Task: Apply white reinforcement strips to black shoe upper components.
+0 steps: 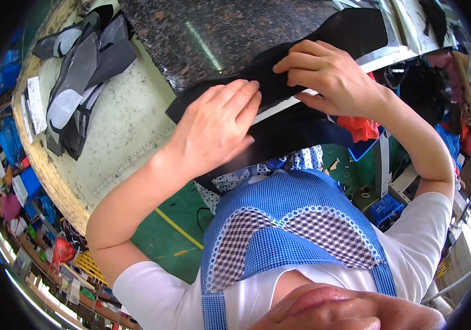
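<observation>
A long black leather-like piece lies across the front edge of the dark speckled stone slab, its outline partly hidden under my hands. My left hand rests flat over its left part, fingers stretched out side by side, the thumb lower and slightly blurred. Farther right, my right hand has its fingers bent over the same piece, with the thumb at its near edge. Below the slab's edge, another black stretch of material hangs over my lap; whether it joins the upper piece I cannot tell.
To the left, a pile of black and grey cut pieces with pale patches lies on the worn, light table. A red plastic bag sits below the slab at right. A blue crate stands on the green floor.
</observation>
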Available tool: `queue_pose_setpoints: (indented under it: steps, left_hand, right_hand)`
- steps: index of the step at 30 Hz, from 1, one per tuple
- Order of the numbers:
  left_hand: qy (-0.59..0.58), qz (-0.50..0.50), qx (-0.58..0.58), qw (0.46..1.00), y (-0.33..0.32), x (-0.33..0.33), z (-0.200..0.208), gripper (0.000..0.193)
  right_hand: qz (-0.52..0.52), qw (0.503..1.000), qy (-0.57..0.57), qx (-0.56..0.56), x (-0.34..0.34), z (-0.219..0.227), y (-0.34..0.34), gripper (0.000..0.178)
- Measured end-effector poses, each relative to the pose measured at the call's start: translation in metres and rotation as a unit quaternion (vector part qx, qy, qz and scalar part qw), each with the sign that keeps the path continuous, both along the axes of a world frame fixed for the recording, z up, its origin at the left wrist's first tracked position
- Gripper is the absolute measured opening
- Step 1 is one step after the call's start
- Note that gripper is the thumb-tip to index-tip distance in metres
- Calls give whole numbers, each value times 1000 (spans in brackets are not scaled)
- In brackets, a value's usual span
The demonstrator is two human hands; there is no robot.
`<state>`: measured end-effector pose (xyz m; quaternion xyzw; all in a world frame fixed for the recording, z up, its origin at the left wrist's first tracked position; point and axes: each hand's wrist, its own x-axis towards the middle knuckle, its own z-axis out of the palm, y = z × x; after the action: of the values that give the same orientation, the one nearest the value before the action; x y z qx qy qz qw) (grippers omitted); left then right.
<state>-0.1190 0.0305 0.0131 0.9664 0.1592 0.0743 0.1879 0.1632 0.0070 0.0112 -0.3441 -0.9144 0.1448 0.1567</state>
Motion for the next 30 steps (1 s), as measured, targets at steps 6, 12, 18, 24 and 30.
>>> queue_pose_setpoints:
  steps: [6, 12, 18, 24, 30]
  left_hand:
    - [-189, 16, 13, 982, 21, -24, 18, 40]
    - [-90, 235, 301, 920, 69, -113, 32, 36]
    - [13, 403, 79, 912, 102, -257, 41, 47]
    - [-269, 477, 25, 836, 135, -280, 78, 26]
    - [-205, 473, 23, 857, 134, -222, 82, 41]
  right_hand:
    - [-3, 998, -65, 8, -51, 26, -29, 15]
    - [27, 983, -153, -93, -73, -56, -106, 18]
    - [-14, 959, 30, -283, -58, 0, -77, 35]
    - [-62, 926, 114, -353, -73, 36, -19, 21]
    - [-19, 920, 303, -246, -177, 25, 62, 40]
